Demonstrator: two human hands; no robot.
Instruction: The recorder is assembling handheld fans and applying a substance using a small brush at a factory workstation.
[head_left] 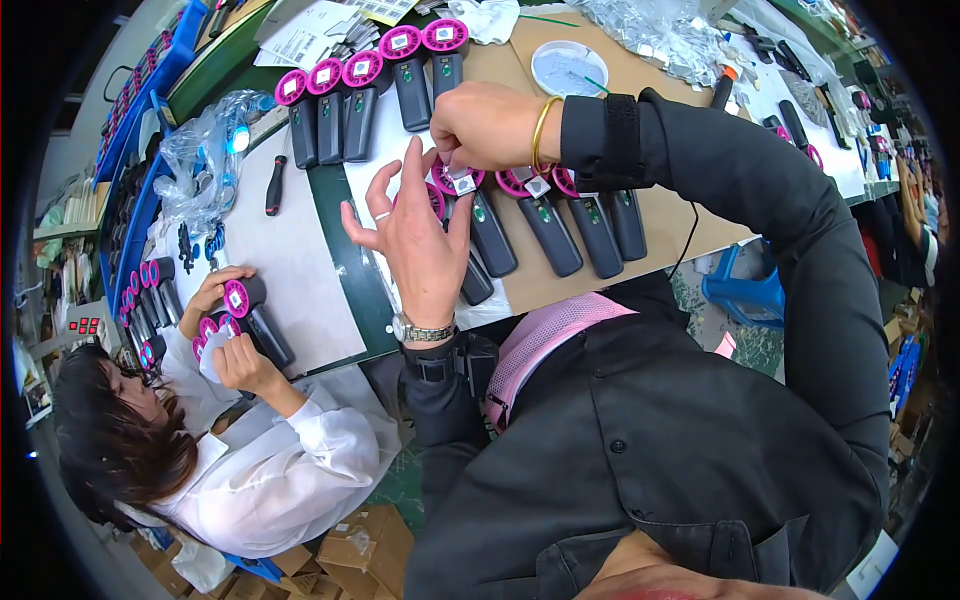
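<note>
My left hand (425, 255) is open, with its fingers spread and its thumb by the pink head of a dark-handled handheld fan (493, 240). On that fan's head sits a small white square piece (464, 185). Just above it, my right hand (487, 122) is closed in a pinch at the fan's head; whatever lies between its fingertips is hidden. More handheld fans (550, 238) lie side by side to the right, with white squares on some pink heads. Another fan is partly covered by my left hand.
Several fans (360, 120) lie in a row at the back left. A white round dish (568, 70) and clear plastic bags (650, 35) are at the back. A screwdriver (276, 187) lies left. A co-worker in a white shirt (300, 450) handles fans there. A blue stool (745, 290) stands right.
</note>
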